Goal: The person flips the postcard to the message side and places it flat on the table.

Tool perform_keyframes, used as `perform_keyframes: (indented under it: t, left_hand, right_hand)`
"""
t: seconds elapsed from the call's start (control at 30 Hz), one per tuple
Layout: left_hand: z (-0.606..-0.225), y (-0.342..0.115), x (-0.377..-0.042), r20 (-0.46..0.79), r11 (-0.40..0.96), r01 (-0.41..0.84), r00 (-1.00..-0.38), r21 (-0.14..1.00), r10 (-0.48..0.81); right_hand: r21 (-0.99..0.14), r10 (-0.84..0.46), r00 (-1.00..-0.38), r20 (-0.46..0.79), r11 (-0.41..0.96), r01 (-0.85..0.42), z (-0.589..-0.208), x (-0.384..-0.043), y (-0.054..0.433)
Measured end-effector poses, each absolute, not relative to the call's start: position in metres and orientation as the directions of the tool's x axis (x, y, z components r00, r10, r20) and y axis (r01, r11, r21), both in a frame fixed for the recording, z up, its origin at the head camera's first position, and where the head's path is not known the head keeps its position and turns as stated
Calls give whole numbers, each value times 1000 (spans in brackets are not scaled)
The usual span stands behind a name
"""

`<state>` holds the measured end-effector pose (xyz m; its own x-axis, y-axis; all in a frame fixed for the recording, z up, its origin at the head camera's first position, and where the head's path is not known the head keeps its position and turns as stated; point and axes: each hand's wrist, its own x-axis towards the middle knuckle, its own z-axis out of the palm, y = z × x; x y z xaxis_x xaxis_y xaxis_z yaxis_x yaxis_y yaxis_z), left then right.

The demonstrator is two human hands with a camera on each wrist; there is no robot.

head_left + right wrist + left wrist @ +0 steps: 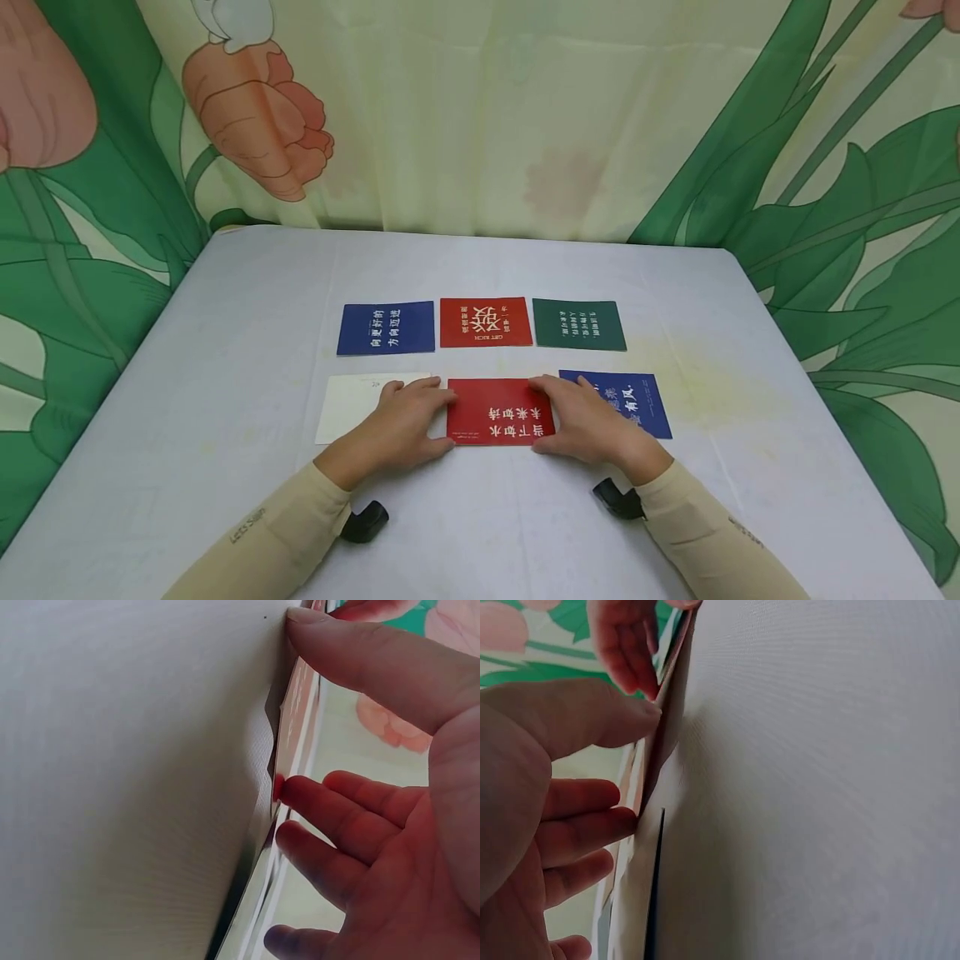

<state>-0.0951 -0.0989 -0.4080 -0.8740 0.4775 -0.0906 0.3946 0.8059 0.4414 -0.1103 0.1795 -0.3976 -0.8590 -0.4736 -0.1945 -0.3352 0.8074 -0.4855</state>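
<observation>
A red card (480,408) with white writing lies on the white-covered table between both hands. My left hand (408,425) rests at its left edge, thumb by the near corner and fingertips by the far corner. At the opposite edge, my right hand (588,421) touches the card in a mirrored way. In the left wrist view the left hand's fingers (585,832) are spread and lightly bent. The right hand's fingers (337,817) look much the same in the right wrist view. Partly under the left hand is a white card (348,408); the right hand overlaps a blue card (645,408).
Behind, a second row holds a blue card (386,329), a red card (486,340) and a green card (577,325). A curtain (480,125) with plant prints hangs behind the table (225,358). Black curved pieces (365,522) show beneath both wrists.
</observation>
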Motion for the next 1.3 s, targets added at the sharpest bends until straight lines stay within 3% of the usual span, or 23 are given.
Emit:
perform_keyframes:
  t: [0.5,0.83,1.3]
  left_hand:
    - [-405,-106,-92,-71,763,410,-858,500,508]
    - [-406,-110,-90,-68,734,352,-877,581,475]
    - [-406,-112,-92,12,674,313,-912,669,411]
  right_hand:
    - [-413,-485,-855,-185,828,-380,-396,-105,176]
    - [-559,-447,-863,-235,789,-257,-393,-103,183]
    - [-687,-400,-898,-184,706,-174,-389,-103,189]
